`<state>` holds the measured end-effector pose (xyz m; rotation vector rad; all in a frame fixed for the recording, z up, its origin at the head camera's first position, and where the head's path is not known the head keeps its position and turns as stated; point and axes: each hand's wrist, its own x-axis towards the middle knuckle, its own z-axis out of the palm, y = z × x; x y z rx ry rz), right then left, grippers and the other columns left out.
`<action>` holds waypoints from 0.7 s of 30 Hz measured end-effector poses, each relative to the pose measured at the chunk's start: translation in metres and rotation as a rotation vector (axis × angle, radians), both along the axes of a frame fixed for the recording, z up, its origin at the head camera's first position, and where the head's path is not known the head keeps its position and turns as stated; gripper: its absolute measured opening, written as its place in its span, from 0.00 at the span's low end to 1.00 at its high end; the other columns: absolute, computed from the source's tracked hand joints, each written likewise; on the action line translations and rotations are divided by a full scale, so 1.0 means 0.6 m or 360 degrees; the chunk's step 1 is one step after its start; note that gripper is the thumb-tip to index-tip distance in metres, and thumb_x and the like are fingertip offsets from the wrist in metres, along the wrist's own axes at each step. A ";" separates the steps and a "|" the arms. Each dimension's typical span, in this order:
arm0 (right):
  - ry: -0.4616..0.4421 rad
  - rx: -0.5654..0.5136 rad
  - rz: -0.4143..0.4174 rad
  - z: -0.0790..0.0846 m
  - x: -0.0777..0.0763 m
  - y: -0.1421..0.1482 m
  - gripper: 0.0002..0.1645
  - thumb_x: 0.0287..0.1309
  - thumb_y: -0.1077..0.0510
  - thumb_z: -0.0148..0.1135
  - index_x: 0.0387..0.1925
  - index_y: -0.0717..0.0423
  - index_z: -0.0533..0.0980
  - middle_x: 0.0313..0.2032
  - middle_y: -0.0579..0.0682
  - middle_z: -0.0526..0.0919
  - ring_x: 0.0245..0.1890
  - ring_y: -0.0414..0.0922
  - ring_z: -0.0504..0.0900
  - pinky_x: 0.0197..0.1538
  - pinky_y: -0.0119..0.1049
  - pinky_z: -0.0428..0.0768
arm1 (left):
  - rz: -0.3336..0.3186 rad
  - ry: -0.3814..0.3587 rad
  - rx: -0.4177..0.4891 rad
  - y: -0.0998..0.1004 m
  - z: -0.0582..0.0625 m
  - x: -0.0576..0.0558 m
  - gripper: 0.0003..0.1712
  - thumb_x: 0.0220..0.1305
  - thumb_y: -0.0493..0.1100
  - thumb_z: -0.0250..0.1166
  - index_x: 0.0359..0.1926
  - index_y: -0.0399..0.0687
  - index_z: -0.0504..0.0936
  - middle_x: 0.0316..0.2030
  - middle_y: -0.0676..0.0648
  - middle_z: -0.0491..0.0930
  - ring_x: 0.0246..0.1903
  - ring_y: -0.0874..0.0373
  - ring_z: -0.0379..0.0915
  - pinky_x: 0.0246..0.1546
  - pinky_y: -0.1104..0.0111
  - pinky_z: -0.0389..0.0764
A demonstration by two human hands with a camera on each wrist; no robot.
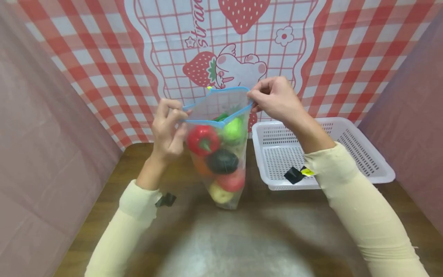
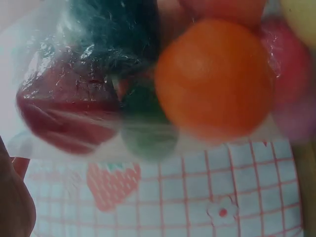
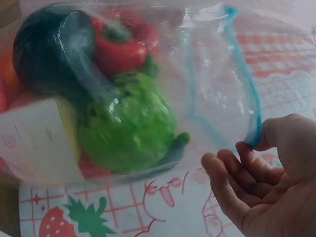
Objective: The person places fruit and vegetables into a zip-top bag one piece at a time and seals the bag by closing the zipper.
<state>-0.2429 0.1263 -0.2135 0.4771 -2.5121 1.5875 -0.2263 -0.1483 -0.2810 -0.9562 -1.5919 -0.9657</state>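
A clear plastic bag (image 1: 221, 154) with a blue zip rim (image 1: 221, 122) is held up above the wooden table (image 1: 242, 238), its mouth pulled apart between two hands. The left hand (image 1: 168, 129) is curled on the rim's near left corner, thumb and fingers pinching it; the right hand (image 1: 275, 98) pinches the rim's far right corner, where in the right wrist view the blue edge is seen caught between thumb and fingers (image 3: 237, 173). Inside the bag are seen a red bell pepper (image 1: 202, 139), a green fruit (image 1: 232, 130), a dark round item (image 1: 222, 161), an orange ball (image 2: 215, 79), a red fruit (image 1: 231, 181) and a pale yellow piece (image 1: 219, 193) at the bottom. Right of the bag, a white perforated basket (image 1: 346, 130) lies on the table with nothing visible in it. Judged from this, the bag is already open and still fully loaded, with nothing yet moved across. Behind the bag, on the red-checked strawberry backdrop (image 1: 104, 57), only the letters "stra" can be read; a white label on the bag's side (image 3: 34, 143) is too blurred to read.
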 end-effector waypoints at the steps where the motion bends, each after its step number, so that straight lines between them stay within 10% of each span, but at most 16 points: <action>1: -0.0008 -0.0011 0.0007 -0.004 -0.002 -0.001 0.13 0.67 0.56 0.58 0.35 0.64 0.81 0.29 0.45 0.84 0.27 0.38 0.83 0.36 0.30 0.88 | 0.0003 0.0047 -0.0037 0.005 0.000 0.006 0.11 0.54 0.39 0.52 0.27 0.33 0.74 0.34 0.34 0.69 0.35 0.47 0.69 0.44 0.63 0.83; 7: 0.0099 0.0056 0.0162 -0.028 -0.009 -0.009 0.12 0.71 0.56 0.52 0.36 0.61 0.76 0.49 0.54 0.88 0.26 0.38 0.80 0.32 0.30 0.84 | -0.0085 0.0139 -0.0174 0.018 -0.010 0.012 0.22 0.68 0.53 0.51 0.36 0.37 0.77 0.39 0.33 0.73 0.39 0.43 0.71 0.38 0.58 0.75; 12: 0.0155 0.0085 0.0282 -0.040 -0.009 -0.015 0.12 0.74 0.54 0.50 0.40 0.60 0.73 0.54 0.56 0.87 0.30 0.44 0.83 0.32 0.32 0.86 | -0.0184 -0.0143 0.0071 -0.004 -0.020 -0.032 0.36 0.70 0.64 0.46 0.50 0.34 0.75 0.47 0.30 0.74 0.50 0.45 0.73 0.52 0.66 0.80; 16: 0.0184 0.0108 0.0337 -0.045 -0.008 -0.015 0.12 0.75 0.55 0.49 0.42 0.60 0.72 0.55 0.56 0.86 0.30 0.46 0.82 0.33 0.33 0.85 | -0.0212 -0.0522 0.0073 -0.032 -0.017 -0.068 0.29 0.72 0.51 0.47 0.62 0.35 0.72 0.59 0.35 0.73 0.61 0.52 0.71 0.48 0.65 0.89; 21: 0.0208 0.0139 0.0380 -0.048 -0.009 -0.008 0.12 0.75 0.55 0.49 0.42 0.61 0.71 0.56 0.56 0.86 0.32 0.42 0.81 0.34 0.33 0.85 | 0.0000 -0.0728 -0.0383 -0.048 0.002 -0.087 0.35 0.66 0.32 0.58 0.73 0.51 0.67 0.73 0.48 0.66 0.72 0.57 0.63 0.51 0.54 0.88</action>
